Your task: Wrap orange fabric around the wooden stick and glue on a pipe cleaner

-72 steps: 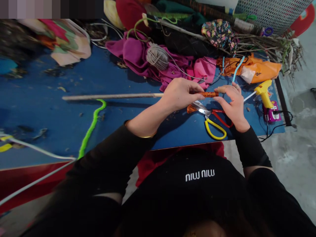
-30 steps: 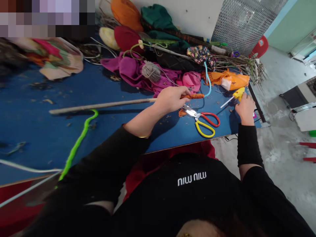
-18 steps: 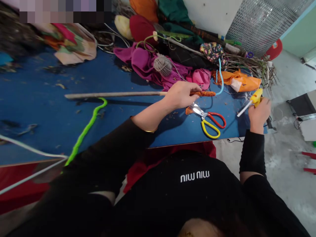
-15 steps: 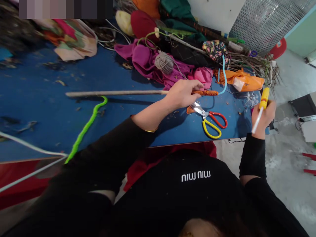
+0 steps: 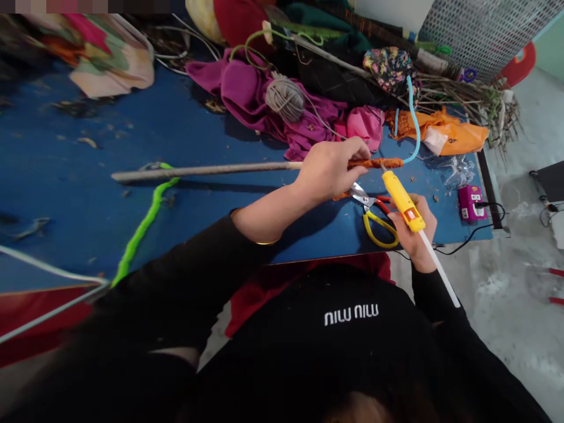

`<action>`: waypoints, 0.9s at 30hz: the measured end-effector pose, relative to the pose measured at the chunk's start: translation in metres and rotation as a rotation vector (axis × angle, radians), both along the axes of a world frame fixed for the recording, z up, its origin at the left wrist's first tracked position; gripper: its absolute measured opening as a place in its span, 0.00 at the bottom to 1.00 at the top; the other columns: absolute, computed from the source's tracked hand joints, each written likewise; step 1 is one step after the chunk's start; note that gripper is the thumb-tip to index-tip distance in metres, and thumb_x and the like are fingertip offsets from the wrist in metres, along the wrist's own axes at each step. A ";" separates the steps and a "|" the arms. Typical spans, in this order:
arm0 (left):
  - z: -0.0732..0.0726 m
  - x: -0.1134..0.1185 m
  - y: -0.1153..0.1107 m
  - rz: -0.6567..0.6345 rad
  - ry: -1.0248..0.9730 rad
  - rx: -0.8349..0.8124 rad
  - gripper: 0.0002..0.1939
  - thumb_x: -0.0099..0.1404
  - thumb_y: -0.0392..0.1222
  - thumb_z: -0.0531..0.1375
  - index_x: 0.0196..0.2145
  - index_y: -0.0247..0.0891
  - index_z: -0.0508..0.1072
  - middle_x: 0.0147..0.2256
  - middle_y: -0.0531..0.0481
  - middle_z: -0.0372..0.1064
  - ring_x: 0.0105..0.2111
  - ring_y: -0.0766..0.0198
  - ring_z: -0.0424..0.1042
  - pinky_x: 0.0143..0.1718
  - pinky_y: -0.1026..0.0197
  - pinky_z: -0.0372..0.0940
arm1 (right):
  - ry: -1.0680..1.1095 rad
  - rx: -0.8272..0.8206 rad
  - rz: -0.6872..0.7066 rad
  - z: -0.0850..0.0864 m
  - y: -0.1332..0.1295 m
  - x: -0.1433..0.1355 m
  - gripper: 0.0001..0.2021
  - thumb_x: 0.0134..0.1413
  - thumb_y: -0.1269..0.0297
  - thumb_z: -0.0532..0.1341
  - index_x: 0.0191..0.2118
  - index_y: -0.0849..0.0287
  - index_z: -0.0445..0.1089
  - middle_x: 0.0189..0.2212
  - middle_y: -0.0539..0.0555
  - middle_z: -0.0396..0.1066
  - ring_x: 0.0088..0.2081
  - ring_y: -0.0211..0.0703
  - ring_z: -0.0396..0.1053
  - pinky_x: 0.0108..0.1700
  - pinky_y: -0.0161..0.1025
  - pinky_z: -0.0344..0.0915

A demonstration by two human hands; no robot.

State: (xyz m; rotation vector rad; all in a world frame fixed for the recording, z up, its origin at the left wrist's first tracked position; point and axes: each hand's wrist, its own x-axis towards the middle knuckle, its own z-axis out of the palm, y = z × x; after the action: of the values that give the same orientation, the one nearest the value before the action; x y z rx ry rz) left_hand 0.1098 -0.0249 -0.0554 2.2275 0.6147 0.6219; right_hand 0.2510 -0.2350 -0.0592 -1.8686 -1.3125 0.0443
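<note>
My left hand [image 5: 330,167] is closed round a long thin wooden stick [image 5: 211,170], near its right end. That end is wrapped in orange-brown material [image 5: 388,163], and a light blue pipe cleaner [image 5: 415,120] rises from its tip. In my right hand [image 5: 416,226] is a yellow glue gun [image 5: 403,200] with a white glue stick [image 5: 438,267] poking out of its back. Its nozzle is at the wrapped end, touching or very close; I cannot tell which. Scissors [image 5: 368,202] with red and yellow handles lie beneath, partly hidden by my right hand.
Purple cloth [image 5: 247,88], a grey yarn ball [image 5: 285,97] and an orange cloth bundle [image 5: 458,136] line the table's back. A bright green pipe cleaner [image 5: 145,229] lies left. At the right edge sits a purple power socket [image 5: 471,202] with a black cord [image 5: 473,232].
My right hand has brought the glue gun left from the table's right edge to the wrapped end of the stick. My left hand keeps its hold. The view has shifted slightly.
</note>
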 end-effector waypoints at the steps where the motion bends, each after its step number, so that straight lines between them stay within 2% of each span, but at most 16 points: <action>1: 0.000 0.000 -0.001 0.018 -0.003 0.014 0.11 0.68 0.39 0.64 0.48 0.43 0.79 0.47 0.47 0.83 0.48 0.53 0.82 0.50 0.54 0.73 | -0.002 0.002 -0.017 -0.002 0.001 -0.001 0.11 0.63 0.52 0.66 0.47 0.50 0.72 0.36 0.51 0.84 0.34 0.46 0.81 0.37 0.42 0.76; 8: 0.004 -0.002 -0.003 0.041 0.055 0.107 0.13 0.67 0.40 0.65 0.49 0.39 0.80 0.45 0.45 0.84 0.43 0.53 0.81 0.47 0.53 0.73 | -0.004 -0.055 -0.047 -0.002 0.003 -0.002 0.13 0.63 0.48 0.66 0.43 0.50 0.71 0.34 0.52 0.82 0.33 0.48 0.80 0.34 0.42 0.75; 17: 0.004 -0.002 -0.005 0.070 0.055 0.113 0.11 0.67 0.40 0.65 0.46 0.41 0.80 0.42 0.47 0.83 0.42 0.54 0.81 0.47 0.54 0.71 | 0.008 -0.053 -0.069 -0.005 0.006 -0.006 0.12 0.63 0.49 0.66 0.41 0.51 0.69 0.33 0.50 0.80 0.31 0.44 0.78 0.34 0.40 0.72; 27: 0.005 -0.003 -0.007 0.067 0.069 0.143 0.11 0.67 0.41 0.64 0.47 0.42 0.81 0.42 0.47 0.83 0.42 0.52 0.81 0.47 0.52 0.72 | -0.014 -0.033 -0.071 -0.006 0.005 -0.006 0.13 0.64 0.49 0.66 0.41 0.50 0.67 0.32 0.49 0.80 0.30 0.45 0.78 0.32 0.40 0.70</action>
State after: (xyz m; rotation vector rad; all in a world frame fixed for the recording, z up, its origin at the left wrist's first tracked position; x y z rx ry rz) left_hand 0.1067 -0.0314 -0.0501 2.3775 0.7021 0.6431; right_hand 0.2454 -0.2298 -0.0648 -1.9450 -1.2609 0.0166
